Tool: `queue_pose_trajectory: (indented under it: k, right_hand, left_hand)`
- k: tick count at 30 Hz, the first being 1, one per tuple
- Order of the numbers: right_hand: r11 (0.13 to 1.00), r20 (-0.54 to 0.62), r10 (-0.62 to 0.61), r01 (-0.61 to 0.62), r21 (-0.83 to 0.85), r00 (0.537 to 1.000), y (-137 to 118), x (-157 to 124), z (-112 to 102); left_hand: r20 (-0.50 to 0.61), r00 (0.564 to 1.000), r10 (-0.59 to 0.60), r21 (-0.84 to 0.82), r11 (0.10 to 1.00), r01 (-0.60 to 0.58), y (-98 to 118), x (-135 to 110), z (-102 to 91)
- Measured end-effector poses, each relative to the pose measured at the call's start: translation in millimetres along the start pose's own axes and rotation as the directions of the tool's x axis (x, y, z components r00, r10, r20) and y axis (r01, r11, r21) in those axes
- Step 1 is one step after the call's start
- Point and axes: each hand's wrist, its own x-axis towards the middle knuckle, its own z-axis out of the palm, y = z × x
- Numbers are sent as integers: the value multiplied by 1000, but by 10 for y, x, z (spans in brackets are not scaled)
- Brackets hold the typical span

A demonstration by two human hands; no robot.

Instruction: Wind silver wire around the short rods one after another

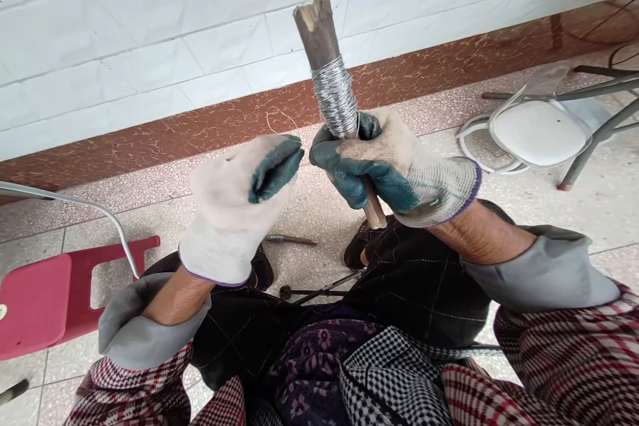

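One stick wound with wire leans in the right hand, fingers closed round it; the left hand is pinched shut, probably on a thin strand. Winding or unwinding seems in hand; the next turn likely needs steady tension.

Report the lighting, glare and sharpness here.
Head view: bright, soft light, no hard-edged shadows standing out; the coiled wire glints on the stick. Head view: the gloved left hand is pale, its back showing little texture. Head view: the coil's turns look fairly sharp; the wall lines run slanted.
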Motion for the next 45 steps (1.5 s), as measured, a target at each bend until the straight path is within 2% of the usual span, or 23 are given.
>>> queue_pose_trajectory:
  k: [2, 6, 8, 11, 12, 14, 17, 19, 21, 24, 27, 32, 35, 41, 45]
  right_hand:
    - [1000, 0, 6, -6, 12, 1000, -15, -10, 1]
    - [1000, -4, 18, -18, 0, 1000, -31, 3, 2]
    - [1000, -15, 21, -22, -23, 1000, -26, 16, 4]
    - [997, -30, 18, -21, -78, 999, -7, 26, 4]
    - [995, -35, 10, -14, -99, 999, -2, 26, 2]
    - [989, -55, -19, 10, -149, 998, 1, 22, -6]
    - [968, -73, -94, 74, -241, 993, -15, 12, -22]
    - [951, -63, -129, 105, -290, 990, -32, 5, -29]
    - [945, -50, -134, 113, -306, 990, -44, -2, -31]
    - [947, -38, -131, 114, -301, 991, -48, -8, -26]
    - [960, -39, -126, 112, -258, 991, -36, 2, -22]
    - [993, -24, -73, 70, -95, 997, -5, 45, -37]
    - [993, -25, -54, 51, -106, 998, 9, 59, -46]
    - [991, -30, -70, 66, -119, 997, 19, 64, -52]
    - [978, -52, -101, 89, -191, 994, 24, 37, -78]
  left_hand:
    - [-45, 998, 46, 30, 999, -45, 12, -31, 9]
    - [-26, 994, 107, -57, 992, -108, 13, -62, 38]
    - [-21, 993, 120, 7, 993, -120, 21, -69, 43]
    - [-10, 991, 134, 198, 972, -129, 43, -72, 35]
    - [-7, 990, 144, 213, 967, -140, 47, -68, 29]
    - [2, 989, 149, 126, 981, -148, 42, -46, 13]
    - [30, 999, 45, -164, 986, -40, -1, 17, -11]
    - [37, 996, -76, -329, 941, 84, -32, 67, -15]
    - [17, 983, -183, -424, 889, 173, -48, 113, -7]
    - [-4, 966, -260, -473, 851, 227, -34, 157, 17]
    - [28, 965, -262, -500, 832, 241, -5, 161, 29]
    - [96, 966, -239, -525, 813, 253, -8, 131, 26]
    - [152, 955, -256, -558, 775, 297, -22, 135, 29]
    - [297, 905, -305, -638, 642, 425, -42, 177, 41]
    - [298, 908, -295, -641, 643, 419, -50, 173, 44]
